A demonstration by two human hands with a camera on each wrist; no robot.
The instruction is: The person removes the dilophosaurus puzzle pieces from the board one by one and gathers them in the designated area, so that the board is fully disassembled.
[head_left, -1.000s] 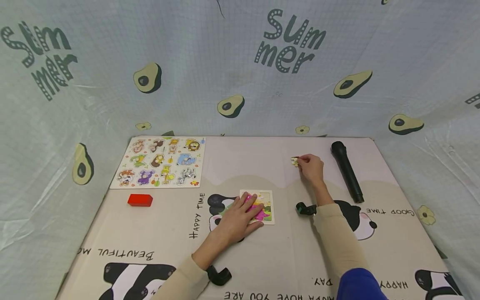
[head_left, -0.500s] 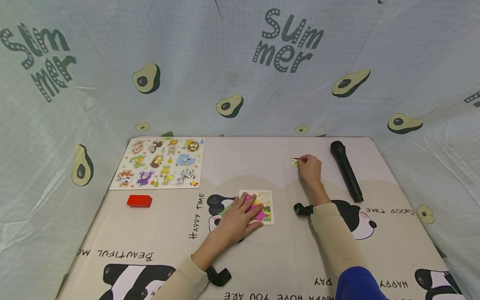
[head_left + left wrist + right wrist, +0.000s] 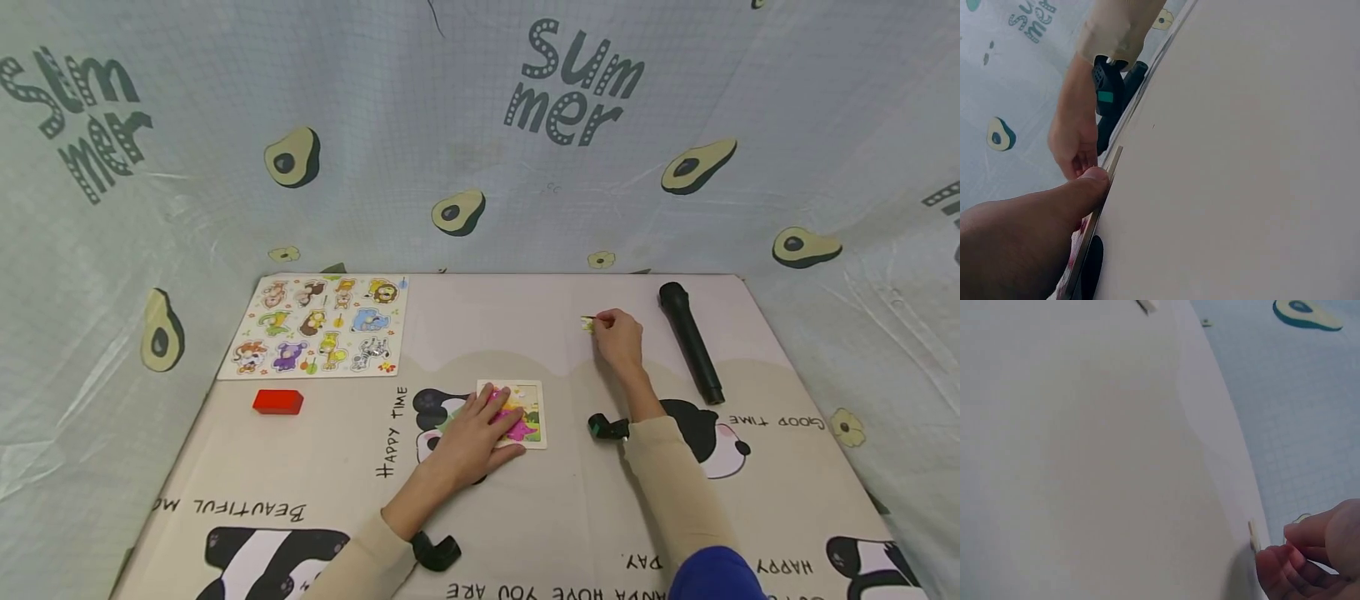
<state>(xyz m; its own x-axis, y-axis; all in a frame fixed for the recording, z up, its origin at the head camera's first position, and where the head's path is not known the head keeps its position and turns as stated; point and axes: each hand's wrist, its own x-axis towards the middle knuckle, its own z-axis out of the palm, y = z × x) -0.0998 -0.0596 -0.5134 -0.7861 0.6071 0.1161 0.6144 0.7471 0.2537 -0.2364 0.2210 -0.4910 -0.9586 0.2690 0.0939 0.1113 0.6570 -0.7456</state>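
My left hand (image 3: 474, 437) rests with spread fingers on a small square picture puzzle (image 3: 534, 417) with a pink figure and a pale frame. Its thumb (image 3: 1088, 187) lies along the board's edge in the left wrist view. Farther out on the right, my right hand (image 3: 621, 340) pinches a small yellow-green puzzle piece (image 3: 587, 324) between thumb and fingertips, low over the table. In the right wrist view the piece (image 3: 1253, 536) shows edge-on at the fingertips of my right hand (image 3: 1310, 550), partly hidden by them.
A board of animal pictures (image 3: 315, 327) lies at the back left, with a red block (image 3: 278, 402) in front of it. To the right of my right hand lies a long black rod with a wider head (image 3: 692, 343). A patterned cloth (image 3: 465, 150) hangs behind the table.
Both hands hold almost the same places. The view has shifted very slightly; the right hand keeps its pinch on the puzzle piece.
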